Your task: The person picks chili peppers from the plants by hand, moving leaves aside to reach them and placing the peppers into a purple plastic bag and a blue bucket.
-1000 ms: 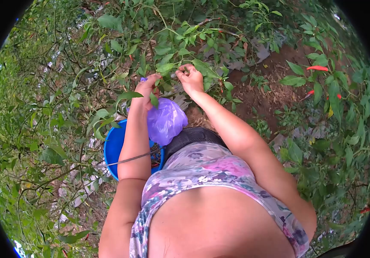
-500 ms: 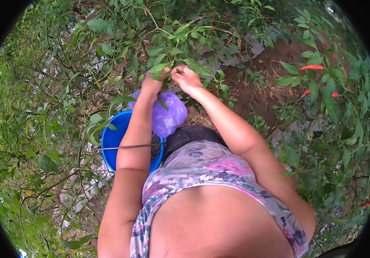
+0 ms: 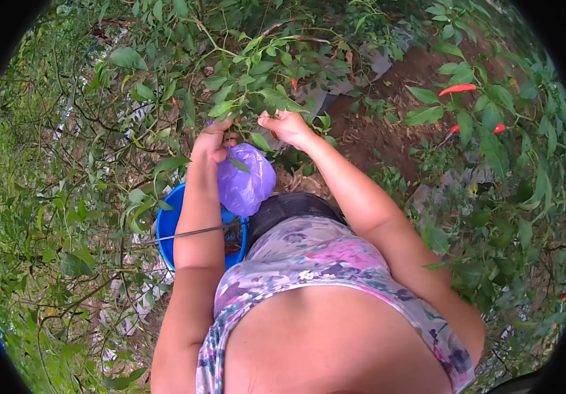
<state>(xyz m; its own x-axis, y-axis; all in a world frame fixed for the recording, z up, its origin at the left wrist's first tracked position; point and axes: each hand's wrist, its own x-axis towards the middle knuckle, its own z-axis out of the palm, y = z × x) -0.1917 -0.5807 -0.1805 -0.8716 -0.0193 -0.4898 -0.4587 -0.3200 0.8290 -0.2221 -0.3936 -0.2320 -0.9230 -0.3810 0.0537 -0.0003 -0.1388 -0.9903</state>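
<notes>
A purple plastic bag hangs from my left hand, whose fingers are curled and partly hidden behind chili leaves. My right hand is close by on the right, thumb and finger pinched together under a broad leaf of the chili plant. Whatever lies in that pinch is too small to make out. Just above the hands, a small orange-red chili shows among the leaves. Below my left forearm stands a blue bucket with a thin handle across it; its contents are mostly hidden.
Dense chili branches and leaves fill the left side. Several red chilies, one of them a long chili, hang on the plants at right. Brown soil and strips of grey sheeting lie between the plants.
My hands have moved apart, the left one shifting left and down with the bag. The leaves around them have shifted, and the small chili above now shows more clearly.
</notes>
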